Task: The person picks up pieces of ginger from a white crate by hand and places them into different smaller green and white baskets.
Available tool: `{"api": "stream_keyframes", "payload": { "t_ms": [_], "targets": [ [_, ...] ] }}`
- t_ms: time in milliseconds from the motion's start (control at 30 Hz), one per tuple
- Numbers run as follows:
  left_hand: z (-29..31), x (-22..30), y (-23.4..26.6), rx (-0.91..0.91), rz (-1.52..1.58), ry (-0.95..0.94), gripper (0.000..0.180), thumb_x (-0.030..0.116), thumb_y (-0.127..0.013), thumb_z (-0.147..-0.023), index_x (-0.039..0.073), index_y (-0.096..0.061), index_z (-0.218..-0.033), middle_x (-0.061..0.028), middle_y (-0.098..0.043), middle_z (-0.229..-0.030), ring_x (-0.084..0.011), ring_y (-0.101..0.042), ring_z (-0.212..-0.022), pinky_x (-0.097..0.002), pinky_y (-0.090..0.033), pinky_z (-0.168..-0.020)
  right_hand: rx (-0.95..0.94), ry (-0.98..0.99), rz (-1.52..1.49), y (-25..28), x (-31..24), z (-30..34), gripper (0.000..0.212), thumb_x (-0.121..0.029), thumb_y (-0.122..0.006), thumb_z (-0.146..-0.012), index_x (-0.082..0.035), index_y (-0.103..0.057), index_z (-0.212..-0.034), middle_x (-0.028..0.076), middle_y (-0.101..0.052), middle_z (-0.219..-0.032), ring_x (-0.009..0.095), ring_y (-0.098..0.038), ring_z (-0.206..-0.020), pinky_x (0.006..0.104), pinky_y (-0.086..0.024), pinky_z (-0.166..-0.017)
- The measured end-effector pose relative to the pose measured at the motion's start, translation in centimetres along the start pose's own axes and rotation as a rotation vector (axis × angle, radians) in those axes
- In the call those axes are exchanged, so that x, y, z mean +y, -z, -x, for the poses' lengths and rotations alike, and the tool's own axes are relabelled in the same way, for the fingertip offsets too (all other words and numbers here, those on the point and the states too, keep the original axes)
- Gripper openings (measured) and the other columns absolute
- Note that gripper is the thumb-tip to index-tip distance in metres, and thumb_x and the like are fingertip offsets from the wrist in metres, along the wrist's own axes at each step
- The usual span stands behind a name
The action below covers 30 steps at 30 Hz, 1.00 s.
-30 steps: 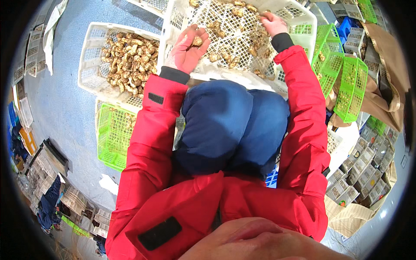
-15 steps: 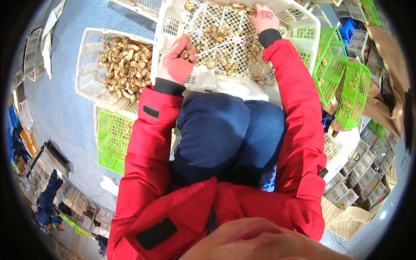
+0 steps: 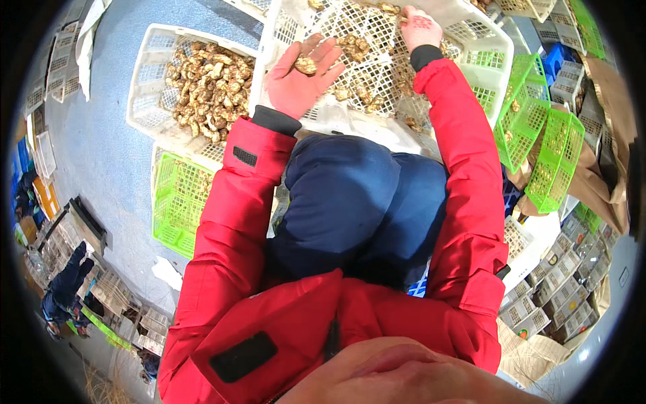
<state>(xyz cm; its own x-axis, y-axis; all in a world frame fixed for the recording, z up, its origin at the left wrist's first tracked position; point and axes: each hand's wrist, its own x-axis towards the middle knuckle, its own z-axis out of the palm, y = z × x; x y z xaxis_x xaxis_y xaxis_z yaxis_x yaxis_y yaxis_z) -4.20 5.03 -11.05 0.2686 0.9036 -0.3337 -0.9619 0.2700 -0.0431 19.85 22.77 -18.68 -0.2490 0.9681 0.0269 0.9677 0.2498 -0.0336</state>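
Mushroom (image 3: 305,65), rounded and mottled brown, rests on left palm (image 3: 289,91).

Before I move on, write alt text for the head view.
An open left hand, palm up, bears a mushroom-like piece; the right hand reaches over a white crate scattered with similar pieces. Leftward, a second white crate holds a heap.

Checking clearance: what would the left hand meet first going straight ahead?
The left hand would likely meet the mushroom cluster in the large crate, but may pass above; depth is unclear.
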Motion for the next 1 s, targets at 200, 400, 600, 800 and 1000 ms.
{"api": "stream_keyframes", "payload": {
  "t_ms": [200,400,600,800,1000],
  "targets": [
    [-0.1,0.2,0.6,-0.080,0.067,0.041,0.040,0.028,-0.043,-0.094,-0.003,-0.044,-0.120,-0.0214,-0.044,-0.128,-0.0342,-0.037,-0.125,-0.0488,-0.028,-0.105,-0.333,-0.066,-1.807,2.4,0.6,2.9,0.046,-0.019,-0.054,-0.088,-0.003,-0.040,-0.129,0.009,-0.061,-0.109,0.018,-0.059,-0.093,0.0282,-0.046,-0.075],
    [-0.4,0.3,1.1,-0.135,0.103,0.078,0.041,0.024,-0.040,-0.094,-0.005,-0.040,-0.123,-0.0234,-0.039,-0.133,-0.0360,-0.033,-0.127,-0.0505,-0.024,-0.107,-0.612,-0.028,-2.163,8.1,-2.4,5.7,0.042,-0.018,-0.050,-0.092,-0.003,-0.039,-0.128,0.010,-0.054,-0.116,0.027,-0.054,-0.108,0.0383,-0.044,-0.091],
    [-0.2,0.0,0.6,-0.112,-0.016,0.081,0.045,0.026,-0.038,-0.094,-0.003,-0.034,-0.128,-0.0222,-0.034,-0.136,-0.0361,-0.031,-0.129,-0.0547,-0.021,-0.106,-0.640,0.130,-2.103,9.8,-3.9,6.5,0.040,-0.025,-0.051,-0.092,-0.004,-0.044,-0.126,0.013,-0.056,-0.112,0.023,-0.056,-0.103,0.0378,-0.043,-0.091],
    [-0.1,-0.2,0.3,-0.115,-0.036,0.109,0.042,0.025,-0.036,-0.093,-0.002,-0.039,-0.126,-0.0205,-0.040,-0.132,-0.0358,-0.033,-0.127,-0.0576,-0.021,-0.105,-0.726,-0.066,-2.005,9.9,-5.5,7.5,0.048,-0.030,-0.057,-0.088,0.001,-0.042,-0.121,0.008,-0.057,-0.097,0.026,-0.057,-0.101,0.0358,-0.048,-0.085],
    [0.1,-0.3,0.0,-0.097,-0.027,0.101,0.043,0.024,-0.037,-0.093,-0.003,-0.039,-0.126,-0.0209,-0.042,-0.130,-0.0366,-0.036,-0.124,-0.0584,-0.022,-0.105,-0.842,0.089,-2.408,10.0,-6.2,7.9,0.051,-0.028,-0.054,-0.090,-0.001,-0.036,-0.130,0.018,-0.050,-0.120,0.027,-0.054,-0.107,0.0366,-0.048,-0.088]
  ]
}}
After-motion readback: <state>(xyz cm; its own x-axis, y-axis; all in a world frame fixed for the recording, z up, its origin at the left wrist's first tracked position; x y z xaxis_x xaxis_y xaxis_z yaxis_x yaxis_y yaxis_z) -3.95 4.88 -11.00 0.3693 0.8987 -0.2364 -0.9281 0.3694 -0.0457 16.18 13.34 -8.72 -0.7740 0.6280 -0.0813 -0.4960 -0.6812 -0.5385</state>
